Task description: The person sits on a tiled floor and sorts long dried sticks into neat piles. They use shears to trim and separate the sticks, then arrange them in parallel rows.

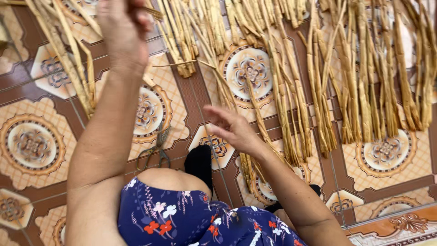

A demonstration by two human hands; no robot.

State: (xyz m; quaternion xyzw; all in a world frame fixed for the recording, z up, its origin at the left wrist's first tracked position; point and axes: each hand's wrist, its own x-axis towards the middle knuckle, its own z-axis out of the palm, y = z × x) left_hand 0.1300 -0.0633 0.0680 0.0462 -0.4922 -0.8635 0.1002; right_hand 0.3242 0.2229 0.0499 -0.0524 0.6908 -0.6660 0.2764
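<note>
My left hand (122, 28) is raised at the upper left with its fingers closed on a thin dried reed strand (150, 11) that sticks out to the right of it. My right hand (231, 129) hovers lower, near the middle, fingers apart and empty. It sits just left of a long dried reed (257, 109) lying on the floor. Several bundles of dried reeds (327, 77) lie spread across the upper half of the floor. One more bundle (68, 50) lies behind my left forearm.
Metal scissors (155, 150) lie on the patterned floor tiles (32, 146) beside my left arm. A foot in a black sock (199, 163) and blue floral clothing (182, 218) fill the lower middle. A raised tiled edge (400, 225) runs along the lower right.
</note>
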